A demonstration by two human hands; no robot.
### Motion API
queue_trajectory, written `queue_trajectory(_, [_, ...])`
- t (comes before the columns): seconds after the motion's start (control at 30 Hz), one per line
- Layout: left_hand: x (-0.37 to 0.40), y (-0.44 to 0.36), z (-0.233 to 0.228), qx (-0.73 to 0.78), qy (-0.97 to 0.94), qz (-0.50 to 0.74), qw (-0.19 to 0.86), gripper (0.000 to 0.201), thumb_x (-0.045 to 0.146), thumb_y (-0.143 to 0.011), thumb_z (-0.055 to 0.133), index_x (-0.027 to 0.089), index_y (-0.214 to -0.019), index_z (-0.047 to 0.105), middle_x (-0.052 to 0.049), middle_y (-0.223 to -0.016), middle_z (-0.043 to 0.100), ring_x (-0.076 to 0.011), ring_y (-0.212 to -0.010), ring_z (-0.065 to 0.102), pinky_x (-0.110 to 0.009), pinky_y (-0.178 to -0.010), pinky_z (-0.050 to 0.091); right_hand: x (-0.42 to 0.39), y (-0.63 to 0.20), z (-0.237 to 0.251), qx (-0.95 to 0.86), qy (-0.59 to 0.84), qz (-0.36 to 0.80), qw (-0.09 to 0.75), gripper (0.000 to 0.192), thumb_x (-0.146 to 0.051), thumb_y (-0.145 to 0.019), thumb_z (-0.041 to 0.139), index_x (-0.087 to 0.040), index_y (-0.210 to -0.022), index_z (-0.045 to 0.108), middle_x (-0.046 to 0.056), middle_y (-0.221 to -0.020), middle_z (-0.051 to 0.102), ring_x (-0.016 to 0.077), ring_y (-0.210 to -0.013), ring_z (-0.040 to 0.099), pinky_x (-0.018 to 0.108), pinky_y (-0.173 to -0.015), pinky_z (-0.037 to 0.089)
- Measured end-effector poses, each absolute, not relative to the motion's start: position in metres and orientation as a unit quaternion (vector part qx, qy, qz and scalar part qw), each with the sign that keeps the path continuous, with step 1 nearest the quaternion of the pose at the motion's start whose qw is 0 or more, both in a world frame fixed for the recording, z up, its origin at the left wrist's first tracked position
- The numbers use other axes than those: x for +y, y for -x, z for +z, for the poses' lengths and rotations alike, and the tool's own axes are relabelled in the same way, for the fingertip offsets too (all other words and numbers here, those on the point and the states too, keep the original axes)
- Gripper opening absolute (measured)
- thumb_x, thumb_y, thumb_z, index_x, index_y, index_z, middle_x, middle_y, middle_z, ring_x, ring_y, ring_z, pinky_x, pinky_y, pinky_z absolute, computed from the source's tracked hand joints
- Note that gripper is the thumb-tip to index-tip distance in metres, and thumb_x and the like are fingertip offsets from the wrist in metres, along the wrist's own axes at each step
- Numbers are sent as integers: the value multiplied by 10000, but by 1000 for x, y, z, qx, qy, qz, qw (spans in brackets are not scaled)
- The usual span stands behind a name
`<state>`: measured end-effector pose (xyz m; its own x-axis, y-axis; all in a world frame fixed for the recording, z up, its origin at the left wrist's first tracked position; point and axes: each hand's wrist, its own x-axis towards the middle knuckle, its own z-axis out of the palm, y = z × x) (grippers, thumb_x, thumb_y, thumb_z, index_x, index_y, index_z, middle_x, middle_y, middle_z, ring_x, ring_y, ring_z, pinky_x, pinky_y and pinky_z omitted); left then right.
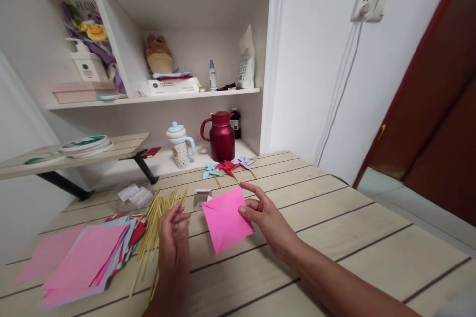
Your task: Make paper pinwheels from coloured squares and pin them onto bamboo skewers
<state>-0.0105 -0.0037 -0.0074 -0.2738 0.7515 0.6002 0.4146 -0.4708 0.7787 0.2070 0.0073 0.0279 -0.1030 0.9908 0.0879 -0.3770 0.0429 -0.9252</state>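
Observation:
A square of bright pink paper [226,220] with faint crease lines is pinched at its right edge by my right hand [262,215], tilted above the table. My left hand [174,230] is raised just left of the paper, apart from it, its fingers loosely curved and separated from the thumb, holding nothing I can see. Beside that hand lies a loose bundle of thin wooden sticks [151,228]. Further left is a stack of coloured paper sheets [87,257], pink on top. Behind the pink square sits a small open box [201,199].
Three paper pinwheels on sticks, light blue [211,171], red [226,167] and purple [244,162], lie at the table's back. Behind them stand a red jug [222,141] and a cup [181,148]. A clear bag of white pieces [134,195] lies left, near a small raised shelf [122,146].

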Motion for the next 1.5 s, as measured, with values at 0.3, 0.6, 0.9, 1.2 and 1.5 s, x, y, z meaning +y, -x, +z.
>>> queue_trajectory(0.3, [-21, -10, 10, 443, -535, 510, 507, 609, 612, -848, 552, 168, -1265, 564, -33, -810, 682, -138, -558, 518, -266, -540, 407, 6, -206, 25, -478, 360, 565, 568, 659, -374, -731, 784, -221, -1305, 498, -52, -697, 599, 128, -584, 541, 240, -540, 381])
queue_trajectory(0.6, [-24, -24, 12, 426, -429, 489, 629, 390, 348, -625, 850, 150, -943, 746, -60, -751, 736, -215, -718, 665, -306, -685, 488, 5, -200, 19, -580, 379, 486, 532, 488, -353, -822, 689, -213, -1262, 532, -42, -712, 573, 129, -616, 507, 252, -568, 380])
queue_trajectory(0.9, [-15, -18, 1, 421, -349, 608, 576, 275, 373, -656, 835, 138, -766, 744, -30, -707, 716, -148, -656, 627, -261, -655, 507, 6, -211, 18, -621, 385, 347, 588, 454, -381, -979, 473, -291, -1417, 397, 38, -1031, 561, 171, -821, 572, 347, -785, 484])
queue_trajectory(1.2, [-6, -8, 5, 328, -225, 676, 620, 394, 239, -694, 825, 139, -1053, 700, -68, -972, 763, -153, -794, 696, -253, -727, 555, -5, -194, -4, -822, 345, 82, 445, 611, -87, -873, 519, -356, -1416, 438, 2, -835, 492, 159, -650, 506, 281, -604, 447])
queue_trajectory(1.5, [-13, -16, 5, 298, -263, 633, 665, 327, 280, -763, 778, 131, -1046, 708, -108, -1038, 757, -214, -915, 702, -323, -842, 547, -2, -187, -12, -806, 342, 116, 469, 409, -110, -880, 546, -300, -1234, 620, 6, -763, 556, 161, -633, 529, 272, -584, 428])
